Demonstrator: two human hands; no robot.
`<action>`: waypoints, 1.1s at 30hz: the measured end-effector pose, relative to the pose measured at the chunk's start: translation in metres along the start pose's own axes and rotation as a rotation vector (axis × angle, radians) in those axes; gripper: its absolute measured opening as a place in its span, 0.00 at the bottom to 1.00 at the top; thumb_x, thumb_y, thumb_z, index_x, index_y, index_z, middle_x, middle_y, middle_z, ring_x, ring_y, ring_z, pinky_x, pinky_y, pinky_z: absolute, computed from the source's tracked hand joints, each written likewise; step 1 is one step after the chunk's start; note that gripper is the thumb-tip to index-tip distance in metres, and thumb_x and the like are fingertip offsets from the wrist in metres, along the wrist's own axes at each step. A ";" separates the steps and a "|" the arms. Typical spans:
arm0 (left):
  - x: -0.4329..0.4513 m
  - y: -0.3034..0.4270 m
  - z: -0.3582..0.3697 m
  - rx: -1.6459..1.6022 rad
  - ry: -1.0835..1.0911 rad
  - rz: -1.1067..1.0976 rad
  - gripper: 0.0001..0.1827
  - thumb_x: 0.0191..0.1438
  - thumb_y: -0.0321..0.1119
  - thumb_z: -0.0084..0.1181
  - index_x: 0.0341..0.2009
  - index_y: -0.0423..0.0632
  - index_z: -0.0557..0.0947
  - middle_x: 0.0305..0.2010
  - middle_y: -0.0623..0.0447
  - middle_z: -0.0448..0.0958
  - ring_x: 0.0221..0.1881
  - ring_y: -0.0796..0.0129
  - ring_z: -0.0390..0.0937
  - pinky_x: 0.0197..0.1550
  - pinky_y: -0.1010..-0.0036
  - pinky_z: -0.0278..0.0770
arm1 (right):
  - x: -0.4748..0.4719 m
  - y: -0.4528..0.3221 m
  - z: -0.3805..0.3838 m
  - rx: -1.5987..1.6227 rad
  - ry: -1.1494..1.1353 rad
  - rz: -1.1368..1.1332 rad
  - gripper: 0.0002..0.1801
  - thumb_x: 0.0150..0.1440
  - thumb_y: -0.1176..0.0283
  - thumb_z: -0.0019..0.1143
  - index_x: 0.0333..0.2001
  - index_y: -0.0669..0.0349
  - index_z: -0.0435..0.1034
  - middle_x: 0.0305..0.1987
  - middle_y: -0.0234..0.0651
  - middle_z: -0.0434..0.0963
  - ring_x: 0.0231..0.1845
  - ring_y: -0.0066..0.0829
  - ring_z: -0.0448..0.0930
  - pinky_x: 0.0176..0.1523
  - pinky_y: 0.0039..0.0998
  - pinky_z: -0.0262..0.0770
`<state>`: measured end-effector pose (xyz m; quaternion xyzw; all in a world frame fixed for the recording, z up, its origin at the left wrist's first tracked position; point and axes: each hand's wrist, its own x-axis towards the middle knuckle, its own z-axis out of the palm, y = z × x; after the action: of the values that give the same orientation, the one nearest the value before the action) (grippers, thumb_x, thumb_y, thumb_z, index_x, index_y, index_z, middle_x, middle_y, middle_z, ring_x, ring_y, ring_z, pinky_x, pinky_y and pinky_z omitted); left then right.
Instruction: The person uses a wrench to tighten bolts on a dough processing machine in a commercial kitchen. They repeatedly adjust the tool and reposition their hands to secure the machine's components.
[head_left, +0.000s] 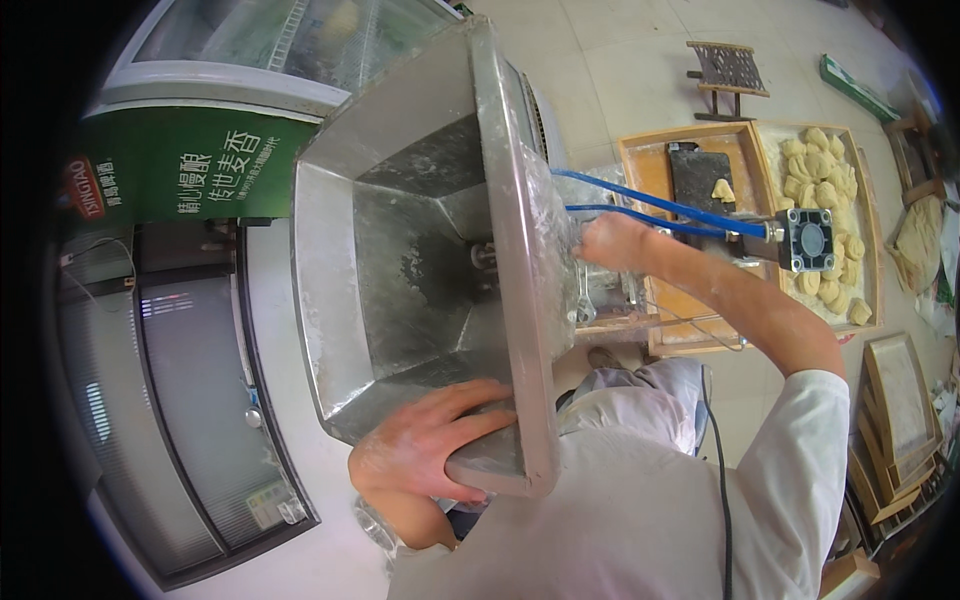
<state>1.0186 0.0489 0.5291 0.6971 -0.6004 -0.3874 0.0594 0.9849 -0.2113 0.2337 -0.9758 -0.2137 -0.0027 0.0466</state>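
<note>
Before me stands a deep stainless-steel hopper (420, 277), with pale residue on its walls and a metal fitting (484, 256) inside. My left hand (431, 442) lies over its near corner, fingers spread across the wall and thumb under the rim, gripping it. My right hand (613, 241) is curled at the machine's right side, below two blue air hoses (660, 206). A wrench (586, 301) extends down from just under that hand; whether the fingers hold it is hidden. The hoses run to a pneumatic cylinder (810, 240).
At right, a wooden tray (866, 225) holds many dough pieces (821, 180). Beside it, another wooden tray (637, 161) carries a black scale (701, 176) with a dough lump (722, 190). A folding stool (727, 71) stands beyond. Wooden frames (896, 420) lean at right; a glass-door cooler (247, 45) is at upper left.
</note>
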 end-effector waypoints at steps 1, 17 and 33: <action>0.000 0.001 -0.002 -0.005 -0.013 -0.009 0.42 0.24 0.42 0.73 0.51 0.48 0.78 0.58 0.46 0.70 0.56 0.51 0.71 0.54 0.63 0.74 | 0.003 -0.009 -0.001 -0.014 -0.033 0.104 0.06 0.51 0.70 0.55 0.28 0.53 0.79 0.28 0.33 0.82 0.35 0.32 0.83 0.33 0.34 0.79; -0.009 -0.006 0.009 0.010 0.105 0.061 0.42 0.26 0.40 0.72 0.54 0.49 0.76 0.60 0.47 0.70 0.59 0.53 0.69 0.58 0.64 0.72 | 0.024 -0.017 0.014 0.051 -0.217 0.297 0.08 0.49 0.75 0.55 0.31 0.55 0.81 0.36 0.36 0.83 0.38 0.36 0.84 0.34 0.34 0.81; -0.009 -0.009 0.009 0.002 0.101 0.077 0.43 0.27 0.41 0.73 0.54 0.50 0.76 0.59 0.46 0.70 0.59 0.52 0.70 0.57 0.63 0.72 | 0.017 0.002 0.008 -0.003 -0.108 0.005 0.04 0.45 0.73 0.57 0.27 0.55 0.78 0.31 0.36 0.81 0.35 0.38 0.83 0.34 0.35 0.79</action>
<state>1.0206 0.0624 0.5218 0.6922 -0.6233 -0.3487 0.1037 1.0004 -0.2052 0.2256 -0.9750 -0.2137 0.0498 0.0338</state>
